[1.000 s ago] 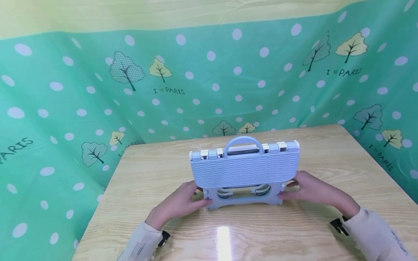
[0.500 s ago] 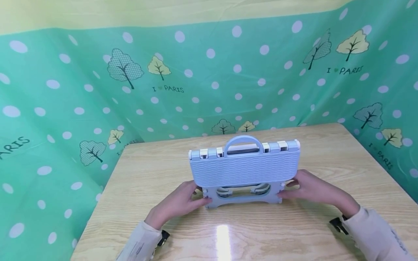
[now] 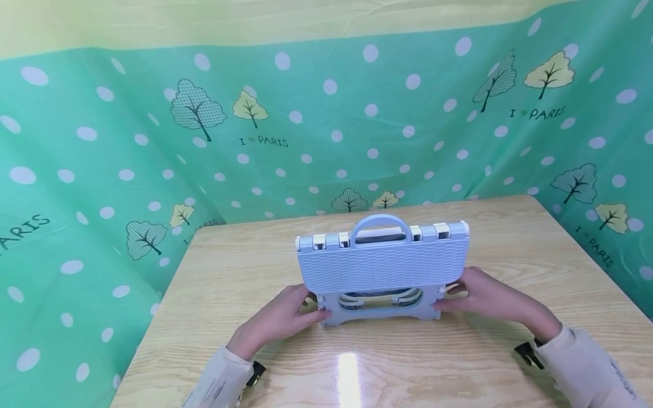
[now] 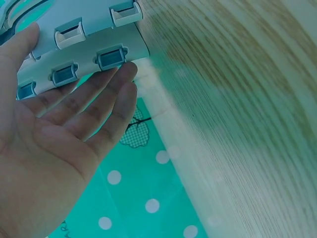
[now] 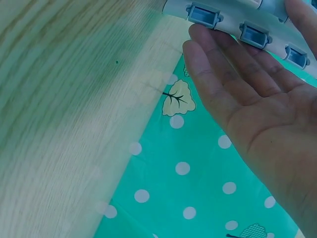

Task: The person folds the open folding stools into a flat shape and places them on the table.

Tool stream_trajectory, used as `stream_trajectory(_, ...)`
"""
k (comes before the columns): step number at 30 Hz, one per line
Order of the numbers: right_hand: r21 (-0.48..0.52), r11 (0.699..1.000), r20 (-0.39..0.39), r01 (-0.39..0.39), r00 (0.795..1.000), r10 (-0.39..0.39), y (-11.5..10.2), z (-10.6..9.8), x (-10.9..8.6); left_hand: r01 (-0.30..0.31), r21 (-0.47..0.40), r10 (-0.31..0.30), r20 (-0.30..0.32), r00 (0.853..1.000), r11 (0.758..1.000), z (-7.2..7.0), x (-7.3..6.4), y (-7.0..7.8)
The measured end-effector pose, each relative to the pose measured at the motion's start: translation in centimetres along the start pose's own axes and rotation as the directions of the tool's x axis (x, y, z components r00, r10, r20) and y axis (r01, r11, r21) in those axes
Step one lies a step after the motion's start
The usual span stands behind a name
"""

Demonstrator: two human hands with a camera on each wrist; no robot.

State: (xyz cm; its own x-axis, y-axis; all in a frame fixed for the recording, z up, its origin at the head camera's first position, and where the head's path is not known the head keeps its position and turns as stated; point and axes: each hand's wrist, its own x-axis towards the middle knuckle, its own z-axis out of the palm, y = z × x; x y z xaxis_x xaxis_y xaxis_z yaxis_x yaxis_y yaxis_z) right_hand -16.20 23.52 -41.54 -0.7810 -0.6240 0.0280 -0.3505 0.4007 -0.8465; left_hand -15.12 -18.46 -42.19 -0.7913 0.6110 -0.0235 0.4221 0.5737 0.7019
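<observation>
**Head view: a folded stool steadied between two flat hands**

Head view shows us a pale blue folding stool (image 3: 382,266) standing folded and upright on its narrow edge, near the middle of the wooden table (image 3: 245,272), its carry handle on top. We judge it needs support at both ends because that footing is so slim. Our left hand (image 3: 278,318) lies against the stool's left end and our right hand (image 3: 487,296) against its right end. Both hands have straight fingers (image 4: 94,94) laid flat on the plastic, pressing inward without curling round it; the right wrist view shows the same open palm (image 5: 247,94).

Bare tabletop lies on every side of the stool. The green dotted cloth (image 3: 127,141) walls in the table's far edge and both sides.
</observation>
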Motion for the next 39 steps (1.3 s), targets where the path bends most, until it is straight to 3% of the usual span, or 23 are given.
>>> stream_trajectory(14, -0.003, 1.0, 0.008, 0.016, 1.0, -0.016, -0.06, 0.02, 0.0, -0.001, 0.029, 0.001, -0.012, 1.0, 1.0, 0.14, 0.01, -0.15)
stream_trajectory(27, -0.008, 1.0, 0.013, -0.013, 1.0, 0.013, -0.27, 0.14, -0.02, 0.042, 0.048, -0.041, -0.019, 0.999, 0.998, 0.34, -0.1, -0.06)
stream_trajectory(39, -0.017, 1.0, 0.007, -0.01, 1.0, 0.01, -0.16, 0.09, -0.01, 0.033, 0.039, -0.031, -0.031, 0.999, 0.999, 0.37, 0.01, -0.02)
